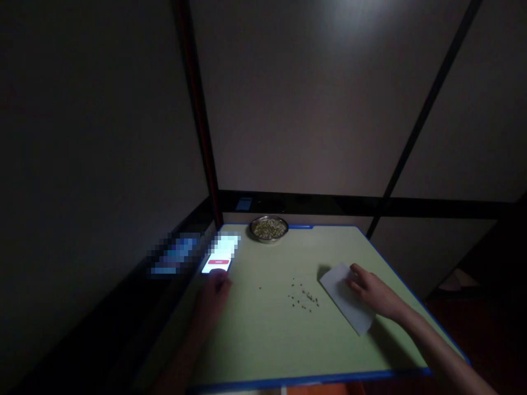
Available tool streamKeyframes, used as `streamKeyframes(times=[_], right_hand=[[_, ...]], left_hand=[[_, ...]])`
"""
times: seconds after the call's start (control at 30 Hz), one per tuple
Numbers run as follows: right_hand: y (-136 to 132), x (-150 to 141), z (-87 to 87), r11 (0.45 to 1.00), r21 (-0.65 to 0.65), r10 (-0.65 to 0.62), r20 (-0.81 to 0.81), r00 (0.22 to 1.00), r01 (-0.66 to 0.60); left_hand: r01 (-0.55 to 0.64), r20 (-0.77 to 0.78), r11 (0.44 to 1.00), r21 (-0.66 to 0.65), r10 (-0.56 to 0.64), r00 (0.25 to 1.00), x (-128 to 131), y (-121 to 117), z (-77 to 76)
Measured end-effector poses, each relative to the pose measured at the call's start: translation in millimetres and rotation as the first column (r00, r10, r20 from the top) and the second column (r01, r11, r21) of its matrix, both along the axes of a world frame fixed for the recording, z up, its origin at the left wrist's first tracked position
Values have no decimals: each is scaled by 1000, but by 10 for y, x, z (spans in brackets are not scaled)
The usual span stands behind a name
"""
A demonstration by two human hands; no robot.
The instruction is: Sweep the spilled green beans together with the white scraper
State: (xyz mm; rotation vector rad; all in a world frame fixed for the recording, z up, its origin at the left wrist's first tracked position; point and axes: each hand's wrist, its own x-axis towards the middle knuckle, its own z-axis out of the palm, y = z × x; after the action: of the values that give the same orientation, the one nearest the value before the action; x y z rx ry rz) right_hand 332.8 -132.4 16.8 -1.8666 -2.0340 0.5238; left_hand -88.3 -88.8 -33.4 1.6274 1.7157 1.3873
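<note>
My right hand (373, 292) grips a folded white paper (346, 296) on the right of the table, tilted with its long edge low toward the tabletop. Left of the paper lie several small dark beans or seeds (308, 296), loosely scattered. My left hand (216, 288) is at the table's left side with curled fingers, beside the lower end of a lit phone (220, 255). Whether it touches the phone or holds something small is too dim to tell. Near the back stands a round metal bowl (269, 239) filled with greenish and pale beans.
The pale green table (255, 340) has a blue edge (313, 379). A wall (296, 109) rises behind it, and a dark panel on the left reflects the phone. A short blue strip (300, 226) lies along the back edge. Something orange (321, 389) shows below the front edge.
</note>
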Motion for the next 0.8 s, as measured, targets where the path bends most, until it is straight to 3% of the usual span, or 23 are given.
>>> streamKeyframes(times=[0.27,0.6,0.8], right_hand=[[167,-188,-117,1000,-11,-25,-47,999,24],[654,-509,-38,995,8,-101,54,993,100],[953,-636,-120,981,43,-188,22,982,187]], left_hand=[[9,-42,997,-70,-12,999,-8,-9,-24],[22,-35,998,-56,-24,999,-16,-33,-44],[6,-50,999,-50,-8,999,-33,-10,-117]])
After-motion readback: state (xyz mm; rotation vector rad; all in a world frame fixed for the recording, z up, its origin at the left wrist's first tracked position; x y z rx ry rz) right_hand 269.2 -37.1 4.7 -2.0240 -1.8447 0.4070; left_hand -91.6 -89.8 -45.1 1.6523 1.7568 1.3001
